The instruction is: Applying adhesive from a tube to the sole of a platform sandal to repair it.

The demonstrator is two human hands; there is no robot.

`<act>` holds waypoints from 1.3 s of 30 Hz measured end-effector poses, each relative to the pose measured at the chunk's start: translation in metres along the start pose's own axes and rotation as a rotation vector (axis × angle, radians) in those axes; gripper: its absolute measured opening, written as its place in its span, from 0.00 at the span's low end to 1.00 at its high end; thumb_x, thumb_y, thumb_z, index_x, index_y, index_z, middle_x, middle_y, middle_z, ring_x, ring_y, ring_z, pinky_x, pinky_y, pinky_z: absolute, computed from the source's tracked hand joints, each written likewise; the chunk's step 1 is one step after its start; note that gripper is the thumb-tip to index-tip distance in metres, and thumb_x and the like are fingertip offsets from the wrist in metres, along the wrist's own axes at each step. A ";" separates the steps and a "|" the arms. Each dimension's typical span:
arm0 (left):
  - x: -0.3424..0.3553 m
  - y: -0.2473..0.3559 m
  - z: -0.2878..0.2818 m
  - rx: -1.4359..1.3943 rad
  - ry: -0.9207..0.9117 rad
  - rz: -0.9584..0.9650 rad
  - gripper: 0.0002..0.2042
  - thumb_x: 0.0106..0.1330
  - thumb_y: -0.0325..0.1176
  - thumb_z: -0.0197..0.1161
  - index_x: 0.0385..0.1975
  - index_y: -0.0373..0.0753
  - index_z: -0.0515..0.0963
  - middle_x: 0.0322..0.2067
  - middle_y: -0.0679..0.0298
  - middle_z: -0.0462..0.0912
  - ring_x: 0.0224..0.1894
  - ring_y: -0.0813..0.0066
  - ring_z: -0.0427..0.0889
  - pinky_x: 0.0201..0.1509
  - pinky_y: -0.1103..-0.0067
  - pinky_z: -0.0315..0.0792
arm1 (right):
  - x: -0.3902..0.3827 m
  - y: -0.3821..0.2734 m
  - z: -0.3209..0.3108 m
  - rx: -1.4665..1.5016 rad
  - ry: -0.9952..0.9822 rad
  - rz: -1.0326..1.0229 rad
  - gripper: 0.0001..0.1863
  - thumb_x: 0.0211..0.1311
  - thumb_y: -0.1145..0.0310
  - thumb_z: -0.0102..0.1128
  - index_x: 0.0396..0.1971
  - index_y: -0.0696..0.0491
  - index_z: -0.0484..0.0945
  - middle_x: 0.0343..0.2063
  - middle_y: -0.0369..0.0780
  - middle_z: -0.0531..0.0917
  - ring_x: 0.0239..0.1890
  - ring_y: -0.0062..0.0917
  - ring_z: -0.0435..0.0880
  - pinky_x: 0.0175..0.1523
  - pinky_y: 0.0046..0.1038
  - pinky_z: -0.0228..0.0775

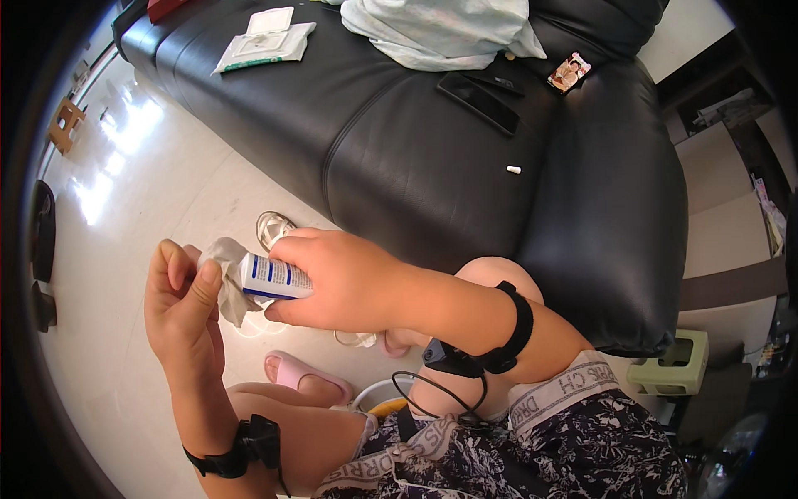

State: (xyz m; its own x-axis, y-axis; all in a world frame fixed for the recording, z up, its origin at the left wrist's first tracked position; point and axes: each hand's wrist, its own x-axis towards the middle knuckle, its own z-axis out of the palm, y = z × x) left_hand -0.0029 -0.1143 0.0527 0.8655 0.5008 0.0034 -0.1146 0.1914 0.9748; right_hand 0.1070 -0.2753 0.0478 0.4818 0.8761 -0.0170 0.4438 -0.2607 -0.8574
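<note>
My right hand is closed round a white tube with blue bands and printing. Its far end points left, toward my left hand. There, the left thumb and fingers pinch a crumpled greyish-white wipe, which is pressed against the tube's end and hides it. A loose part of the wipe hangs down below the tube. On the black sofa lies a small white piece shaped like a cap, apart from both hands.
Also on the sofa are a dark phone, a phone-sized thing with a picture, an opened wipes pack and a pale cloth. A pink slipper, a bin and a green stool stand lower down.
</note>
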 end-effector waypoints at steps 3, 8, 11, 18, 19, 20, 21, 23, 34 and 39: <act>-0.001 0.005 0.001 -0.055 -0.022 -0.003 0.14 0.62 0.22 0.55 0.24 0.45 0.56 0.23 0.73 0.61 0.26 0.86 0.60 0.31 0.88 0.57 | 0.003 -0.005 -0.004 0.142 -0.081 0.023 0.20 0.44 0.62 0.67 0.36 0.57 0.75 0.33 0.44 0.76 0.36 0.33 0.77 0.39 0.30 0.68; -0.003 0.006 0.004 -0.185 0.008 -0.026 0.12 0.62 0.22 0.53 0.25 0.45 0.57 0.24 0.72 0.62 0.26 0.85 0.62 0.30 0.87 0.59 | 0.006 -0.009 -0.002 0.212 -0.085 0.000 0.21 0.44 0.62 0.68 0.37 0.57 0.76 0.32 0.43 0.75 0.35 0.29 0.76 0.40 0.27 0.67; 0.002 0.007 0.013 -0.236 0.051 -0.058 0.13 0.59 0.24 0.59 0.25 0.46 0.59 0.24 0.74 0.64 0.25 0.88 0.61 0.26 0.90 0.55 | 0.001 -0.007 -0.005 0.135 0.047 -0.032 0.19 0.46 0.63 0.66 0.37 0.57 0.75 0.30 0.43 0.75 0.33 0.31 0.77 0.38 0.28 0.68; 0.001 0.006 0.001 -0.136 0.044 0.012 0.04 0.61 0.25 0.58 0.33 0.40 0.70 0.29 0.71 0.72 0.28 0.88 0.68 0.31 0.90 0.62 | 0.006 0.000 0.003 0.141 0.048 -0.041 0.19 0.46 0.68 0.67 0.38 0.60 0.74 0.32 0.41 0.73 0.33 0.30 0.76 0.39 0.26 0.67; 0.000 0.008 0.002 -0.080 0.039 0.055 0.04 0.62 0.24 0.56 0.35 0.37 0.73 0.31 0.70 0.74 0.30 0.87 0.70 0.34 0.89 0.65 | 0.006 0.000 0.002 0.140 0.042 -0.040 0.19 0.46 0.68 0.67 0.38 0.60 0.74 0.32 0.42 0.73 0.33 0.30 0.76 0.39 0.26 0.67; -0.001 0.008 0.000 -0.081 0.045 0.053 0.04 0.62 0.24 0.56 0.35 0.37 0.73 0.31 0.70 0.74 0.30 0.87 0.70 0.34 0.89 0.65 | 0.007 0.000 0.002 0.135 0.040 -0.036 0.19 0.47 0.68 0.67 0.38 0.59 0.74 0.32 0.41 0.73 0.33 0.30 0.75 0.38 0.26 0.67; -0.002 0.007 -0.002 -0.048 -0.023 0.052 0.05 0.62 0.24 0.56 0.37 0.36 0.74 0.32 0.70 0.75 0.31 0.87 0.71 0.36 0.89 0.66 | 0.007 0.000 0.001 0.131 0.037 -0.031 0.18 0.47 0.68 0.67 0.38 0.59 0.74 0.31 0.41 0.73 0.32 0.29 0.75 0.38 0.27 0.67; -0.005 0.008 -0.004 -0.018 -0.085 0.047 0.06 0.62 0.23 0.57 0.38 0.34 0.76 0.34 0.69 0.76 0.33 0.86 0.72 0.39 0.88 0.68 | 0.007 0.000 0.001 0.115 0.031 -0.037 0.18 0.47 0.69 0.66 0.37 0.58 0.74 0.30 0.41 0.73 0.32 0.30 0.75 0.38 0.27 0.67; -0.013 0.012 -0.005 0.352 -0.165 0.172 0.06 0.58 0.21 0.61 0.35 0.32 0.77 0.34 0.66 0.75 0.36 0.80 0.74 0.39 0.84 0.68 | 0.004 -0.003 0.004 -0.133 0.218 -0.184 0.16 0.44 0.75 0.65 0.36 0.56 0.76 0.32 0.40 0.73 0.32 0.32 0.77 0.35 0.28 0.69; -0.013 0.011 -0.005 0.392 -0.168 0.191 0.05 0.57 0.21 0.62 0.33 0.32 0.77 0.33 0.65 0.75 0.35 0.81 0.73 0.37 0.84 0.68 | 0.004 -0.005 0.001 -0.328 0.307 -0.275 0.16 0.40 0.76 0.64 0.35 0.53 0.77 0.30 0.39 0.72 0.32 0.34 0.75 0.36 0.31 0.67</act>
State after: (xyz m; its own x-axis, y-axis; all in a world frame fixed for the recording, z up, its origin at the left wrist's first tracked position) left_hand -0.0179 -0.1141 0.0621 0.9177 0.3460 0.1953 -0.1145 -0.2405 0.9639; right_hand 0.1061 -0.2697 0.0511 0.4914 0.7839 0.3797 0.7747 -0.1941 -0.6018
